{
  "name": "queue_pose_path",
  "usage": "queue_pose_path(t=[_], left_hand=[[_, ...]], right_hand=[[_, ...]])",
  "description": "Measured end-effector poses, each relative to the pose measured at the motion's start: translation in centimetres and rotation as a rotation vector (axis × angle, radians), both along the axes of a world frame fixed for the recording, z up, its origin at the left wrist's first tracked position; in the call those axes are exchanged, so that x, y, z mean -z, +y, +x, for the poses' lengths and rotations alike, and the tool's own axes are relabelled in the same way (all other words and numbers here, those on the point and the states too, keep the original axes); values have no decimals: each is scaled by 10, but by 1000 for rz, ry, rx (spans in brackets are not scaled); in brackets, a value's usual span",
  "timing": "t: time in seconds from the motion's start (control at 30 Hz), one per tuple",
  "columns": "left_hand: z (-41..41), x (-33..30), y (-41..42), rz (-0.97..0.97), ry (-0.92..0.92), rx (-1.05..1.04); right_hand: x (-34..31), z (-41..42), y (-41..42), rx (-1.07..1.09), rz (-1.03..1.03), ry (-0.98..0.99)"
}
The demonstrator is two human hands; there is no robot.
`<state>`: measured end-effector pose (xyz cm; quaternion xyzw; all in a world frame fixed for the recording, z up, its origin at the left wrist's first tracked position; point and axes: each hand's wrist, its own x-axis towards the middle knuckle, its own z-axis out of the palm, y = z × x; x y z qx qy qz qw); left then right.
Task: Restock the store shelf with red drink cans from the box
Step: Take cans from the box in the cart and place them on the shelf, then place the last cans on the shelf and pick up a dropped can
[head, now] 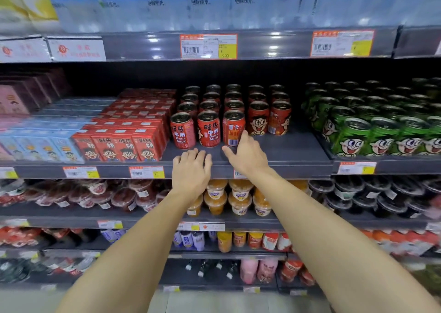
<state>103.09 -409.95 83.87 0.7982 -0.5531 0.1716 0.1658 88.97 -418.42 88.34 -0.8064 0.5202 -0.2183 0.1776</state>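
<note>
Red drink cans upright on the middle shelf in five columns: three at the front row, then five, the three or so rows behind too dim for a firm count. Left hand flat on the shelf lip, fingers relaxed, holding nothing; right hand spread wide, fingertips touching the third front can. Red cartons left, green cans right; four cartons across the front.

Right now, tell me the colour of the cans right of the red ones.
Green cans, with a cartoon face; the head view shows them.
</note>
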Motion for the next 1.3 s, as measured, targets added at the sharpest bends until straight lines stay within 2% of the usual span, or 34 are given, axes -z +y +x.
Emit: queue_pose_path(t=[0.1, 0.2, 0.47, 0.77, 0.87, 0.93, 1.1, 1.3], left_hand=[[-2, -6, 2, 72, -48, 4], [-3, -14, 0, 166, -28, -2], [-7, -27, -1, 233, 114, 16], [-44, -4, 44, 308, 57, 48], [-57, 6, 66, 390, -78, 57], [-65, 18, 88, 441, -174, 117], [-94, 45, 165, 634, 24, 115], [-136, 89, 266, 717, 70, 92]], right_hand=[[3, -5, 12, -44, -104, 183], [10, -6, 17, -70, -178, 279], [27, -8, 21, -96, -287, 419], [48, -35, 75, -263, -365, 482], [67, -49, 104, -326, -269, 447], [80, -61, 126, -365, -178, 497], [112, -88, 179, -331, 130, 570], [162, -134, 265, -354, 186, 712]])
